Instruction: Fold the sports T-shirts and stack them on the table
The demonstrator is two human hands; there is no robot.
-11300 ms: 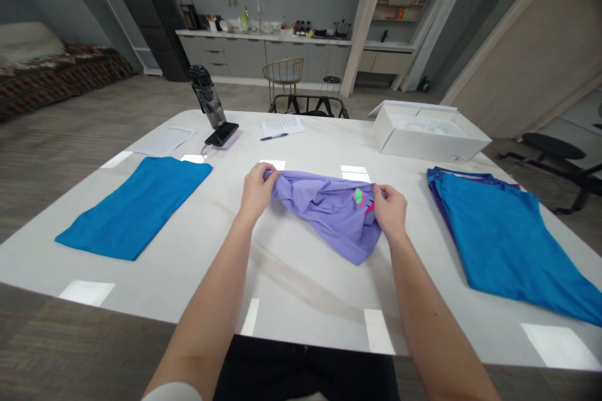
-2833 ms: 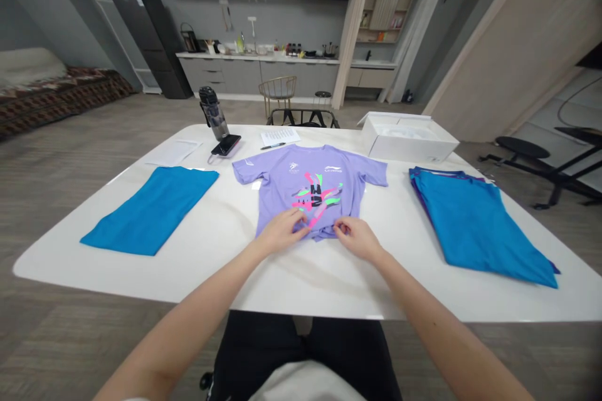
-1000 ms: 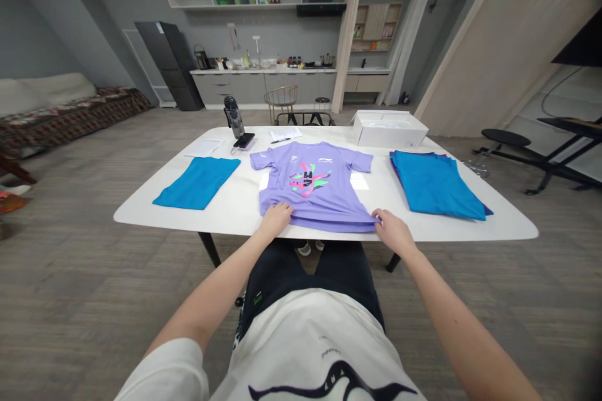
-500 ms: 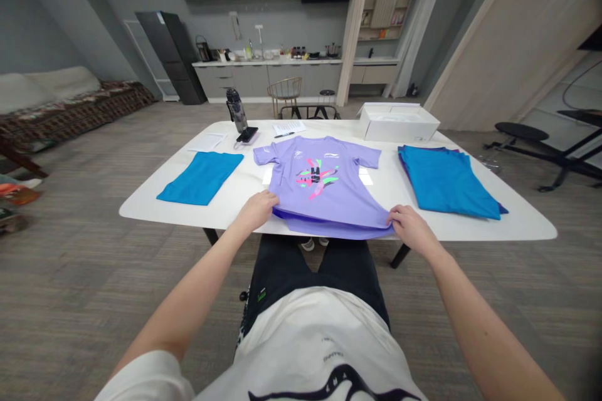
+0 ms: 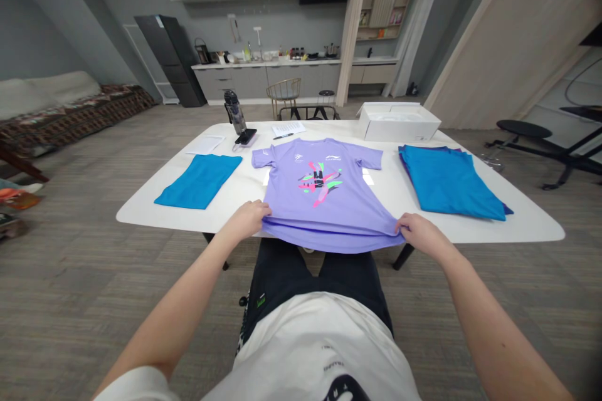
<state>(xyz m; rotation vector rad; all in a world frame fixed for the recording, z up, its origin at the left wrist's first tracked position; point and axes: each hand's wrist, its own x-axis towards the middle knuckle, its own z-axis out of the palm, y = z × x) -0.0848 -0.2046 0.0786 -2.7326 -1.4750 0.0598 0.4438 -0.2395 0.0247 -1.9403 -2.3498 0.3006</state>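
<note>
Left grip and right grip tight on smooth purple T-shirt, hem gently curved.

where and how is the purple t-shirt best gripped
Probably by its two lower corners, from the near side: the purple t-shirt lies spread, print up, collar away, its hem reaching past the near edge of the table. The left hand and right hand pinch about there.
</note>
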